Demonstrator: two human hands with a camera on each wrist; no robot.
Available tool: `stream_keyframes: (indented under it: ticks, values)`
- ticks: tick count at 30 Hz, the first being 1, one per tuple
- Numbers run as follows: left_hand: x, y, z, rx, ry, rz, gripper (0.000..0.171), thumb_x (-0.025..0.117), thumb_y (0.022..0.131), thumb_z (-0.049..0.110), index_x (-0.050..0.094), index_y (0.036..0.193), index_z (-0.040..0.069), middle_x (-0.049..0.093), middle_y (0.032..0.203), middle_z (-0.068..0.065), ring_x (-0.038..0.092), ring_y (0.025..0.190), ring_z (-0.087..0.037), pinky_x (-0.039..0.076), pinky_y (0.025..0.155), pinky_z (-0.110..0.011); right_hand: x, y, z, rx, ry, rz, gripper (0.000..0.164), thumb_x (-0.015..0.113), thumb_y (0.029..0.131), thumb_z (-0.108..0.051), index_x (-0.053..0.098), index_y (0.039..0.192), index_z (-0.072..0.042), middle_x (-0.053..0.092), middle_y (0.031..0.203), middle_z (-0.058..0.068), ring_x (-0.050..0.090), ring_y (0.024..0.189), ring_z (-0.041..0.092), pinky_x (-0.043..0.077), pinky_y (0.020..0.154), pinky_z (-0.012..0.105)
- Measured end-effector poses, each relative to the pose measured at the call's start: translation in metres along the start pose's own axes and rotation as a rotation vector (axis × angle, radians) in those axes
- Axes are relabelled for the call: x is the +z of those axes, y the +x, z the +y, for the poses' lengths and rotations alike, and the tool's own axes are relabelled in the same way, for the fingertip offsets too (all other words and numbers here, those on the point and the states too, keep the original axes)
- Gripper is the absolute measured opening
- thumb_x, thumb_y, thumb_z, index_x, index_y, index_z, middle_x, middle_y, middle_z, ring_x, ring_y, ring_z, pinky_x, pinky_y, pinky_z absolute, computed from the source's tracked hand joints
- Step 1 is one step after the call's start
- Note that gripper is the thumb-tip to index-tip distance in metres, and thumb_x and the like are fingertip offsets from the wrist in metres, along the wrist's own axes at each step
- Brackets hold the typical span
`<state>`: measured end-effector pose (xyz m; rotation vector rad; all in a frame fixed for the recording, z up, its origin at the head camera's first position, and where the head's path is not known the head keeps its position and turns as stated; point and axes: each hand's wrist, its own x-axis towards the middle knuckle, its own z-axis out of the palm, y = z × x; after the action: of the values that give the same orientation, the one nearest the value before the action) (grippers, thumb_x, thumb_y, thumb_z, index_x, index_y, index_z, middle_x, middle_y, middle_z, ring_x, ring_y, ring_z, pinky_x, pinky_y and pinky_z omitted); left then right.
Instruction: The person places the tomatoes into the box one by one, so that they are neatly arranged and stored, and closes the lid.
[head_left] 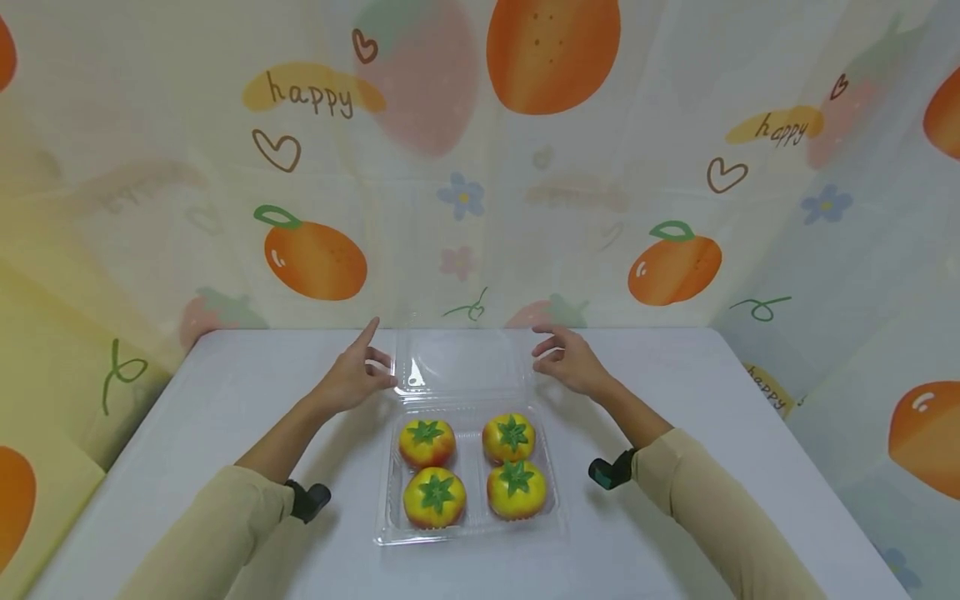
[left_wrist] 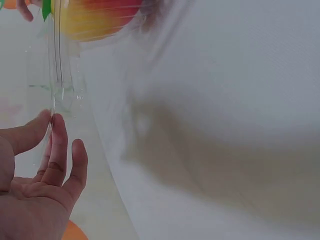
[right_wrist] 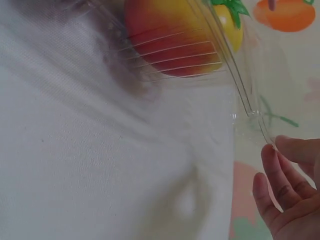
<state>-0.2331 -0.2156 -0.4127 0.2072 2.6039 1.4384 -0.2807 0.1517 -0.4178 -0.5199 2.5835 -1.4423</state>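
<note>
A hinged clear plastic container (head_left: pixel 386 535) lies on the table with its lid (head_left: pixel 467 360) raised at the far side. Several round yellow-and-red fruits with star-shaped green tops, one of them at the near left (head_left: pixel 435 498), sit in its base in two columns. My left hand (head_left: pixel 352 375) pinches the lid's left edge between thumb and fingertip, its index finger pointing away in the head view. At the opposite edge, my right hand (head_left: pixel 572 360) pinches the clear plastic (right_wrist: pixel 254 117) with thumb and finger, the other fingers loosely bent.
A white-covered table (head_left: pixel 247 392) carries the container at its middle. Behind it and on both sides hang curtains (head_left: pixel 525 167) printed with oranges, strawberries and hearts. Dark wrist cameras (head_left: pixel 309 502) are strapped at both cuffs.
</note>
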Motion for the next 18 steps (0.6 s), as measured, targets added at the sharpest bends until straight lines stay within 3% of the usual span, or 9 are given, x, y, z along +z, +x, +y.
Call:
stream_keyframes:
  ticks: [3, 6, 11, 18]
  values:
    - [0.000, 0.000, 0.003, -0.005, -0.008, 0.023, 0.097, 0.070, 0.090, -0.001, 0.005, 0.160, 0.008, 0.059, 0.113, -0.022, 0.067, 0.094, -0.027, 0.056, 0.090, -0.042, -0.003, 0.000, -0.002, -0.025, 0.043, 0.020, 0.061, 0.067, 0.089, 0.007, 0.043, 0.144, 0.002, 0.066, 0.104, 0.023, 0.070, 0.089, 0.030, 0.058, 0.080, 0.030]
    - [-0.001, 0.000, 0.005, -0.007, -0.005, 0.034, 0.082, 0.070, 0.090, 0.001, 0.022, 0.157, 0.005, 0.061, 0.109, -0.018, 0.069, 0.092, -0.027, 0.055, 0.092, -0.044, -0.006, 0.001, -0.004, -0.052, 0.088, 0.031, 0.059, 0.065, 0.089, 0.009, 0.043, 0.143, 0.005, 0.066, 0.101, 0.026, 0.070, 0.086, 0.031, 0.057, 0.077, 0.025]
    - [-0.004, 0.000, 0.009, 0.021, -0.020, 0.039, 0.048, 0.070, 0.091, 0.002, 0.049, 0.134, 0.000, 0.063, 0.106, -0.015, 0.066, 0.095, -0.028, 0.053, 0.095, -0.046, -0.010, 0.000, -0.008, -0.102, 0.109, 0.041, 0.046, 0.064, 0.088, 0.013, 0.052, 0.132, 0.010, 0.064, 0.100, 0.030, 0.069, 0.086, 0.035, 0.057, 0.077, 0.022]
    - [-0.005, 0.000, 0.012, 0.098, -0.072, 0.044, 0.029, 0.068, 0.090, -0.004, 0.054, 0.116, -0.003, 0.064, 0.099, -0.017, 0.067, 0.094, -0.032, 0.054, 0.093, -0.046, -0.017, -0.005, -0.013, -0.160, 0.033, 0.056, 0.023, 0.068, 0.086, 0.011, 0.058, 0.107, 0.011, 0.064, 0.098, 0.022, 0.065, 0.091, 0.032, 0.055, 0.078, 0.022]
